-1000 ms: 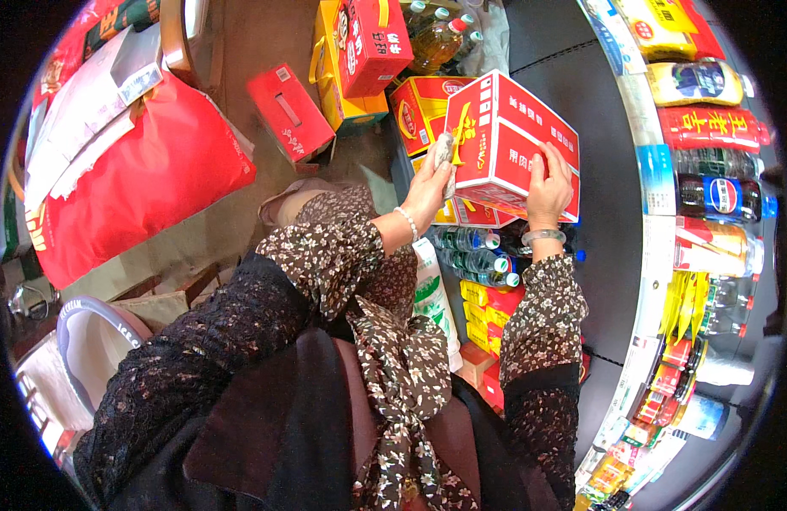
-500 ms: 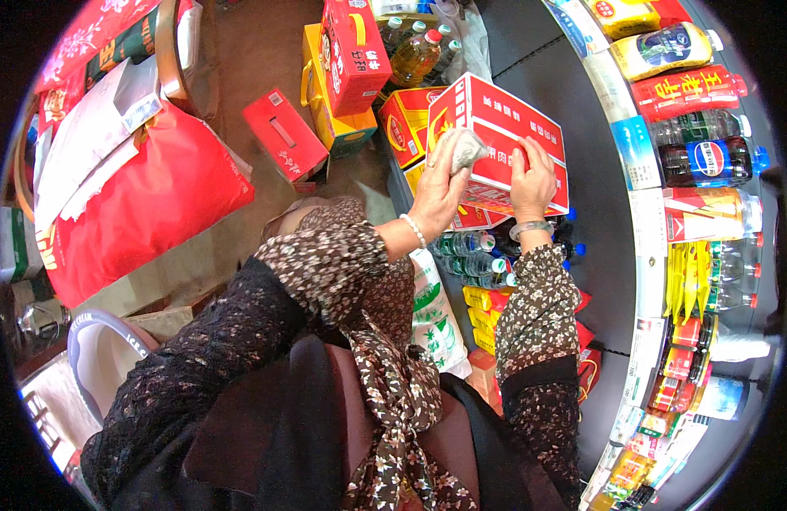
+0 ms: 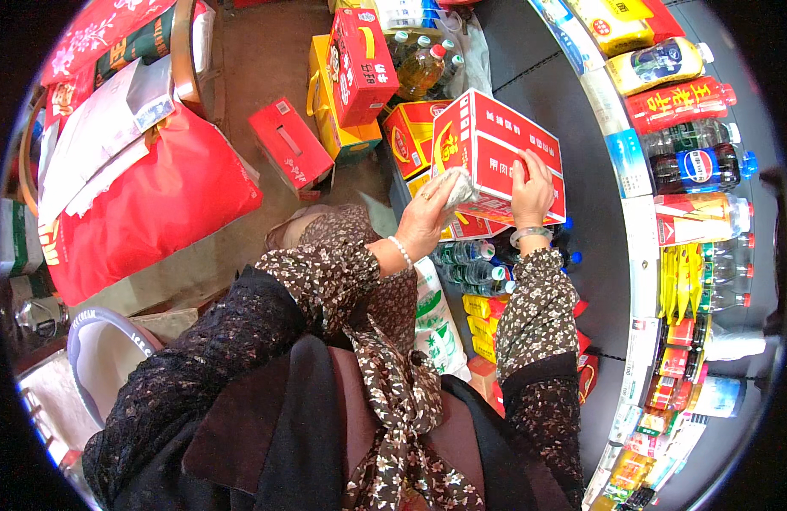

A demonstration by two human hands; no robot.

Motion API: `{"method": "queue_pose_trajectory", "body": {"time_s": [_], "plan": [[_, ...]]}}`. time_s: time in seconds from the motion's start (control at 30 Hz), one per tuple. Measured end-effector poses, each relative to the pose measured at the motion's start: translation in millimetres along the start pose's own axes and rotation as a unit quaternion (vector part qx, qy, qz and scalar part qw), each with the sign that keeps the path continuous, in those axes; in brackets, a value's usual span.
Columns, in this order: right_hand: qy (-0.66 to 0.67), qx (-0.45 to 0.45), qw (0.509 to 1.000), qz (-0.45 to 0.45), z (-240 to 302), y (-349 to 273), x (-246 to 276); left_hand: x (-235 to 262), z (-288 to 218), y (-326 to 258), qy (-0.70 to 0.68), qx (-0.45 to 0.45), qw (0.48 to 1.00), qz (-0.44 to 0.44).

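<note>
A crumpled grey-white cloth [image 3: 460,189] is bunched in my left hand [image 3: 420,223], whose fingers are closed round it. The cloth is at the near left corner of a red carton [image 3: 498,129] with white bands and lettering. My right hand [image 3: 532,194] lies on the carton's upper face near its right end, fingers stretched out and slightly bent. The carton sits tilted in view on top of other red boxes and bottles. Its underside is hidden.
Water bottles [image 3: 474,274] lie under the carton, with a green-and-white bag [image 3: 438,328] nearer me. Red gift boxes [image 3: 289,145] stand on the floor to the left. A curved shelf of drinks [image 3: 704,170] runs along the right. A large red bag [image 3: 163,204] rests on a chair.
My left hand has moved the cloth down and toward me, from over the carton's upper face to its near left corner. My right hand stays at about the same spot on the carton.
</note>
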State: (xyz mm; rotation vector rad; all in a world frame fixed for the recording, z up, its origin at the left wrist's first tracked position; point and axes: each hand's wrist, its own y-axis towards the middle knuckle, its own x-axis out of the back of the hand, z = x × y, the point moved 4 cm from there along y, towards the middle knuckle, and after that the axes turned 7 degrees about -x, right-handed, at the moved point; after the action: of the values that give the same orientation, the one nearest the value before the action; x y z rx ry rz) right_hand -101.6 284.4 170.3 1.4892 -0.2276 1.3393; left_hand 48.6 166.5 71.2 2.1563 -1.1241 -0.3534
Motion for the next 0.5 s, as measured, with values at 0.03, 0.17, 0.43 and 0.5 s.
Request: {"method": "queue_pose_trajectory", "body": {"time_s": [0.03,0.17,0.43,0.5], "plan": [[0.001,-0.001,1.000,0.000,0,0,0,2,1,-6,0.003,0.000,1.000,0.005],[-0.006,0.003,1.000,0.000,-1,-1,0,11,15,-24,-0.043,0.074,0.992,0.092],[0.003,-0.020,1.000,0.012,-3,-2,-1,54,36,27,-0.140,0.190,0.968,-0.081],[0.007,-0.022,1.000,0.009,-2,-2,0,52,37,69,-0.145,0.148,0.971,-0.123]]}}
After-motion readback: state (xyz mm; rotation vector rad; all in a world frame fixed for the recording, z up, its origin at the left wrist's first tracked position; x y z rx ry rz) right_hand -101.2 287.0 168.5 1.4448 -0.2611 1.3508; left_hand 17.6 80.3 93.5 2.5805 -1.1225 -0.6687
